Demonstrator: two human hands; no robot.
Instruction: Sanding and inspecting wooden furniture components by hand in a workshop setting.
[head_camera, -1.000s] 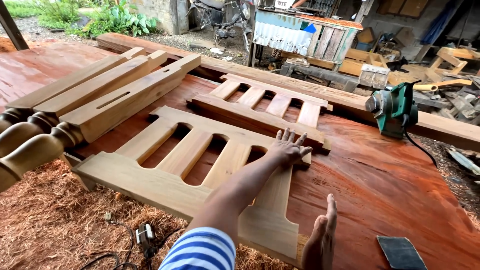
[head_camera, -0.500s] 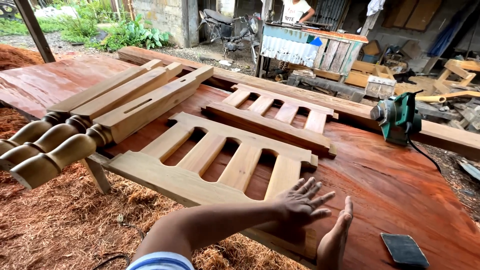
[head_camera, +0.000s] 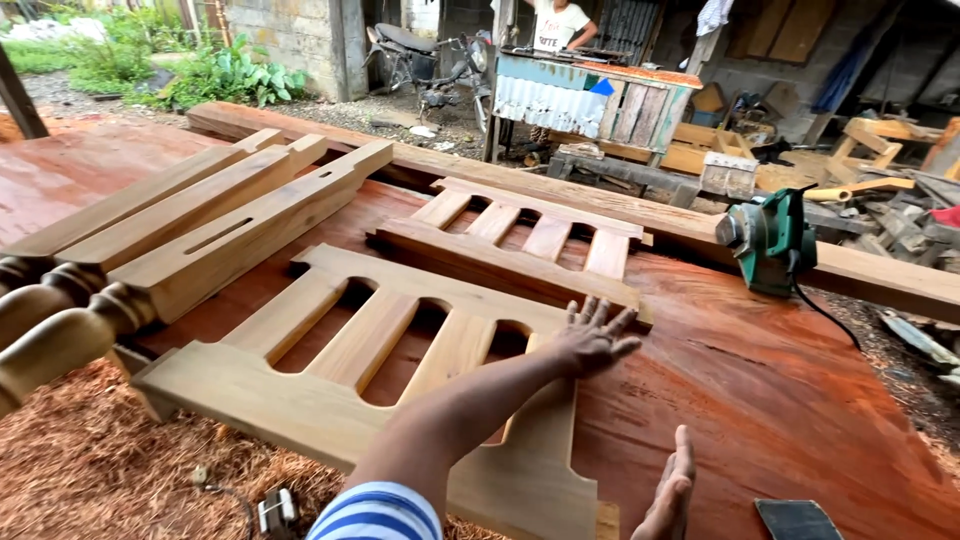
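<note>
head cam | looks down and forward toward 12 o'clock | close over slab (head_camera: 780, 400) | yard far at 12 | single view

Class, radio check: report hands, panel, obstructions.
Left hand flat, fingers spread, on near slatted panel. Right hand open, edge-on beside its end. Second panel lies beyond, apart.

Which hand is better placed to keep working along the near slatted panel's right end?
Left, probably. The left hand lies spread, palm down, on the near slatted panel at its far right corner. The right hand stands edge-up above the red slab, beside the panel, not on it.
</note>
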